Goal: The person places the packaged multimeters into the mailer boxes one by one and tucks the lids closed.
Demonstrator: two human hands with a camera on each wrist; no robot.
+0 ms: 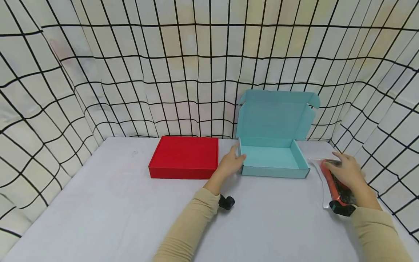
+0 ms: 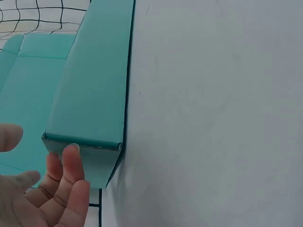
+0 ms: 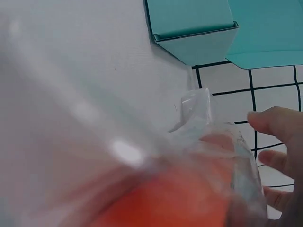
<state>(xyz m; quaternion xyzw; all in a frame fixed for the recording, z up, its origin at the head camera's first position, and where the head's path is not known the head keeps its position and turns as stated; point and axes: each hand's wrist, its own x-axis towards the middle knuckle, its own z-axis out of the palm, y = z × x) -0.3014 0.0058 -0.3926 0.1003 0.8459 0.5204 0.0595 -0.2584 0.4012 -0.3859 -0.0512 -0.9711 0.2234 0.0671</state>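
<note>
The right hand (image 1: 350, 173) has its fingers loosely spread over the pack (image 1: 331, 183), whose long axis runs from them back toward the wrist. Left of those fingers sits the teal box (image 1: 275, 171); the left hand (image 1: 230, 162), fingers extended, is at its far side.

Red box (image 1: 184, 156) on white table (image 1: 114, 211)

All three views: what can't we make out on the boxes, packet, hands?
- Red box, head: inside hidden by its closed lid.
- Clear packet, head: partly covered by the right hand; right wrist: near part blurred, cut off by the bottom edge.
- Teal box, left wrist: lid cut off by the left edge.
- Left hand, left wrist: cut off at lower left.
</note>
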